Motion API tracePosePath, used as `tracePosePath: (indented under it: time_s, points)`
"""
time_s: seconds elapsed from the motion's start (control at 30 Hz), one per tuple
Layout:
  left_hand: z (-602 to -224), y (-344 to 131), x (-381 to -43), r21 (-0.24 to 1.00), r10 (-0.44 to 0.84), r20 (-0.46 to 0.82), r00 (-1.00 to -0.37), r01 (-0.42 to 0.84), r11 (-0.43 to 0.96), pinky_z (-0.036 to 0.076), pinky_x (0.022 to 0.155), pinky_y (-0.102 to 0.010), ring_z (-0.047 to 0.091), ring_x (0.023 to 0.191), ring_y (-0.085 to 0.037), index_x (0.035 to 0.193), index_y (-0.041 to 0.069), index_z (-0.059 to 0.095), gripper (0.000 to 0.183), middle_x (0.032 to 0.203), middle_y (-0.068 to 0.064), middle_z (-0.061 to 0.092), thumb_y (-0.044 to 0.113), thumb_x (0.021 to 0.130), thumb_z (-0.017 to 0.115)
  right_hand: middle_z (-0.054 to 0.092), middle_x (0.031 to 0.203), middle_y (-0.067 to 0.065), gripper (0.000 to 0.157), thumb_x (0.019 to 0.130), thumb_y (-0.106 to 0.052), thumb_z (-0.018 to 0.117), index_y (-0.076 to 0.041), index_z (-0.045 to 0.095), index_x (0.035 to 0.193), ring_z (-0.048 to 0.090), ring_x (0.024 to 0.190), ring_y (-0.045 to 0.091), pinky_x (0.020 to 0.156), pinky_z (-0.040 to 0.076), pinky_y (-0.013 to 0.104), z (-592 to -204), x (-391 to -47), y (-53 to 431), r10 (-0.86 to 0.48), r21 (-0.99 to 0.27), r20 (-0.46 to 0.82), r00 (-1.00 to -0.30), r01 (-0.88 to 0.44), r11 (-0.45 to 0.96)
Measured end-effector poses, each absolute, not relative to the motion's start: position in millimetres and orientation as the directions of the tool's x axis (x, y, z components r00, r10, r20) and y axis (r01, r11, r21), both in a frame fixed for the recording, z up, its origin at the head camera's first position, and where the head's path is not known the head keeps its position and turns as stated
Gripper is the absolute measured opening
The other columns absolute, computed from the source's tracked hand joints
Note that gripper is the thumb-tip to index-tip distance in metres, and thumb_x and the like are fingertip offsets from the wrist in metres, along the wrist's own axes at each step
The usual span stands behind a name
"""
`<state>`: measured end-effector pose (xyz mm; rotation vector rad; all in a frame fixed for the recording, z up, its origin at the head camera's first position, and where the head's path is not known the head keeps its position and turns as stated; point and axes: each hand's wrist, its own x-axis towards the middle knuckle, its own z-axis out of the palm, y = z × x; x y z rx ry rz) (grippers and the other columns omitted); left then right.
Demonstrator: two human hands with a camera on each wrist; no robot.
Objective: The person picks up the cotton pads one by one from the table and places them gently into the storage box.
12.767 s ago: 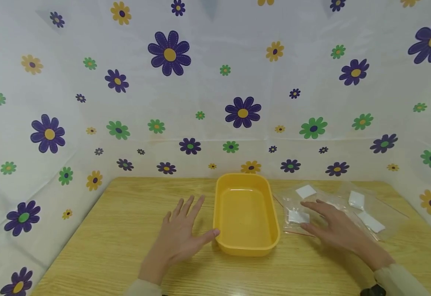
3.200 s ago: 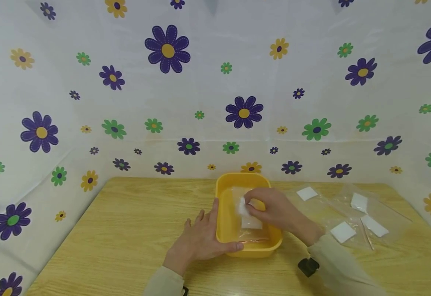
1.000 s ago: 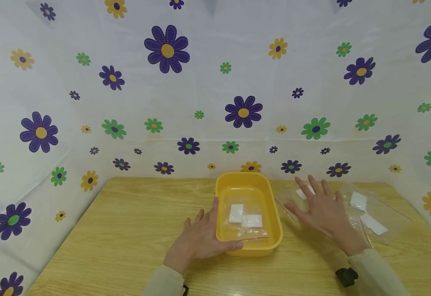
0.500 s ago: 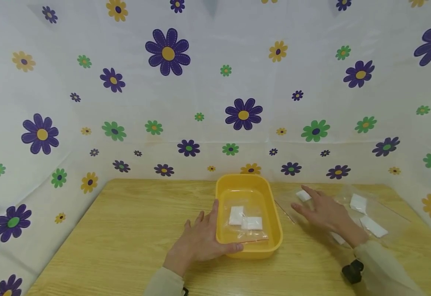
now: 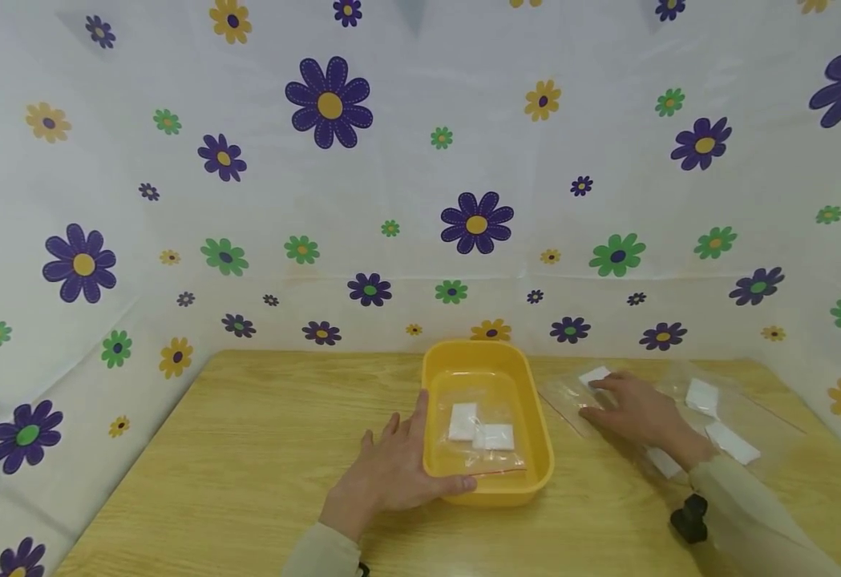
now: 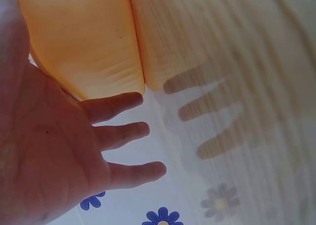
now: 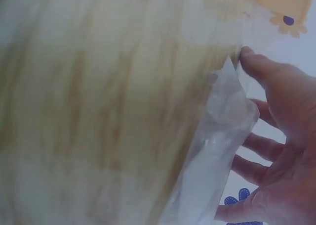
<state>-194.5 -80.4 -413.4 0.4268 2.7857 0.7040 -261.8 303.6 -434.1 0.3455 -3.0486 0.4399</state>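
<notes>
Right hand (image 5: pixel 636 407) just dropped to the bag (image 5: pixel 567 393) right of the tray (image 5: pixel 499 496); thumb and fingers apart, can't tell if touching plastic; left hand (image 5: pixel 384 473) on tray edge, fingers straight; two white squares (image 5: pixel 463 421) inside, more outside; I'd call it partway.

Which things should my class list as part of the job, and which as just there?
Seemingly in the job:
yellow tub
bagged white pieces inside it
other bagged pieces
right hand, over them
left hand, at tub

Just there:
wooden table
flowered cloth
black wristband
</notes>
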Motion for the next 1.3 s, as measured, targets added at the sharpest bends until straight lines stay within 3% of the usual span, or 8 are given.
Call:
tracePosePath:
  time_s: [0.23, 0.37, 0.63, 0.97, 1.3]
  points:
    - [-414, -81, -194, 0.495, 0.332, -0.156, -0.930, 0.218, 0.841, 0.020, 0.119, -0.076, 0.028, 0.154, -0.045, 0.166, 0.016, -0.003, 0.130, 0.169, -0.011, 0.029, 0.085, 0.077, 0.062, 0.071, 0.119, 0.024, 0.032, 0.095, -0.029, 0.070, -0.005, 0.075, 0.115, 0.067, 0.107, 0.046, 0.085, 0.057, 0.063, -433, -263, 308, -0.213, -0.365, 0.124, -0.969, -0.245, 0.898]
    - [-414, -81, -194, 0.489, 0.337, -0.154, -0.929, 0.224, 0.843, 0.020, 0.118, -0.076, 0.028, 0.154, -0.045, 0.166, 0.016, -0.004, 0.130, 0.169, -0.011, 0.030, 0.086, 0.077, 0.060, 0.073, 0.116, 0.024, 0.024, 0.095, -0.023, 0.069, -0.005, 0.077, 0.109, 0.068, 0.105, 0.047, 0.087, 0.056, 0.063, -433, -261, 310, -0.212, -0.384, 0.159, -0.964, -0.258, 0.886]
    - [-415, -81, -194, 0.485, 0.339, -0.155, -0.928, 0.228, 0.845, 0.020, 0.118, -0.076, 0.027, 0.155, -0.044, 0.166, 0.017, -0.004, 0.130, 0.169, -0.011, 0.029, 0.086, 0.077, 0.060, 0.073, 0.114, 0.027, 0.025, 0.098, -0.022, 0.067, -0.002, 0.077, 0.111, 0.068, 0.104, 0.048, 0.091, 0.053, 0.065, -432, -258, 312, -0.207, -0.425, 0.207, -0.956, -0.279, 0.861]
    - [-415, -81, -194, 0.484, 0.339, -0.160, -0.927, 0.226, 0.846, 0.019, 0.119, -0.075, 0.026, 0.155, -0.044, 0.166, 0.018, -0.005, 0.131, 0.169, -0.011, 0.029, 0.089, 0.076, 0.059, 0.069, 0.129, 0.026, 0.037, 0.106, -0.031, 0.056, -0.004, 0.070, 0.126, 0.060, 0.121, 0.052, 0.096, 0.052, 0.065, -423, -252, 310, -0.110, -0.480, 0.144, -0.983, -0.167, 0.861]
    - [-416, -82, -194, 0.483, 0.339, -0.159, -0.927, 0.227, 0.846, 0.021, 0.119, -0.075, 0.026, 0.155, -0.045, 0.166, 0.017, -0.004, 0.130, 0.169, -0.010, 0.029, 0.088, 0.077, 0.059, 0.076, 0.111, 0.022, 0.024, 0.101, -0.019, 0.065, -0.001, 0.076, 0.113, 0.074, 0.099, 0.044, 0.076, 0.063, 0.048, -410, -247, 311, -0.151, -0.477, 0.321, -0.935, -0.297, 0.827]
